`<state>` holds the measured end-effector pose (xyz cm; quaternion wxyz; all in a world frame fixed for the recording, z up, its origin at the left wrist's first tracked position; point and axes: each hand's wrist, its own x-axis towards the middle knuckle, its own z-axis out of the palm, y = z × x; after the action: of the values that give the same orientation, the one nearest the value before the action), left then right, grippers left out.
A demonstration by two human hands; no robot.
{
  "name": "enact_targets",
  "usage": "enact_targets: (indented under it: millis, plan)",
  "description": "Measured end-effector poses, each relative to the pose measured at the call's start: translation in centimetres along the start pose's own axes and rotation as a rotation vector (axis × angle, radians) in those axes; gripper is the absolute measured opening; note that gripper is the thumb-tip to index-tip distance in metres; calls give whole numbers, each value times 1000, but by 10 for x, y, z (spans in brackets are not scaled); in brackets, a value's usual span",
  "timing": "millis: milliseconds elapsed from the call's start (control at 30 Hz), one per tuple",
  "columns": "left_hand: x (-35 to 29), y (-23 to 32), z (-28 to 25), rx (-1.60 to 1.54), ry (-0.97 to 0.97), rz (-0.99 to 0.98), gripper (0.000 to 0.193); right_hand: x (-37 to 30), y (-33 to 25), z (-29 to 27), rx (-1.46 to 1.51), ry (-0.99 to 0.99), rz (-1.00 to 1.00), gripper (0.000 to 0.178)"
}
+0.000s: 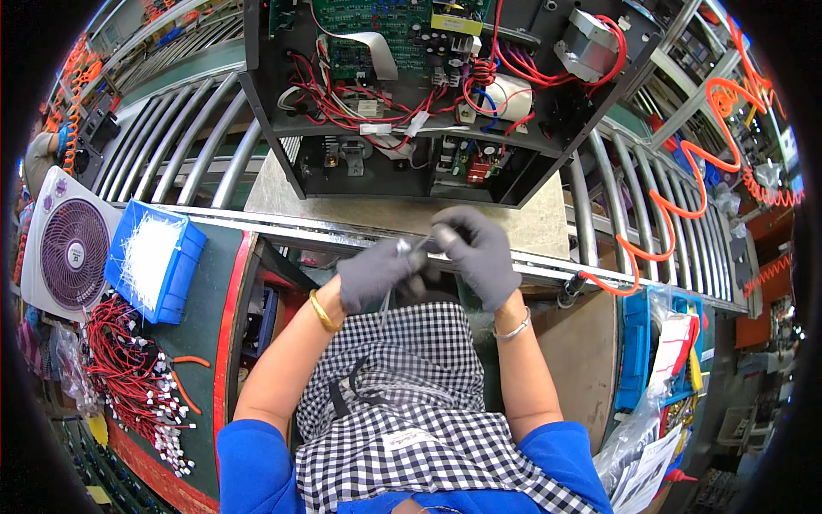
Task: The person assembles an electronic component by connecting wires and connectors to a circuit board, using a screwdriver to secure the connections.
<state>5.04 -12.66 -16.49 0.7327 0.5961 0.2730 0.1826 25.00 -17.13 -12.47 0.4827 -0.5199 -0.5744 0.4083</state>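
Observation:
My left hand [375, 276], in a grey glove, is closed around thin white cable ties [384, 310] whose tails hang below the fingers. My right hand [481, 259], also gloved, pinches at a thin strand between the two hands, seemingly one of these ties. Its fingertips almost meet those of the left, and motion blurs them slightly. Both hands are over my checked apron [402, 343], just in front of the conveyor's near edge. Beyond them an open black metal chassis [342, 184] stands on a board [535, 218], showing a green circuit board [377, 43] and red wiring [342, 107].
At left, a blue bin [184, 265] of white cable ties stands beside a fan [75, 254] and a heap of red wire harnesses [128, 368]. Metal rollers [193, 141] flank the chassis. A coiled orange air hose [668, 206] crosses at right above another blue bin [634, 343].

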Motion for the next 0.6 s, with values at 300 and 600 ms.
enact_targets:
  millis: [300,600]
  plan:
    - [80,43,-60,230,871,309,34,17,3,-28,26,225,-243,18]
    - [97,37,-96,585,870,204,56,87,-6,15,-1043,0,-487,30]
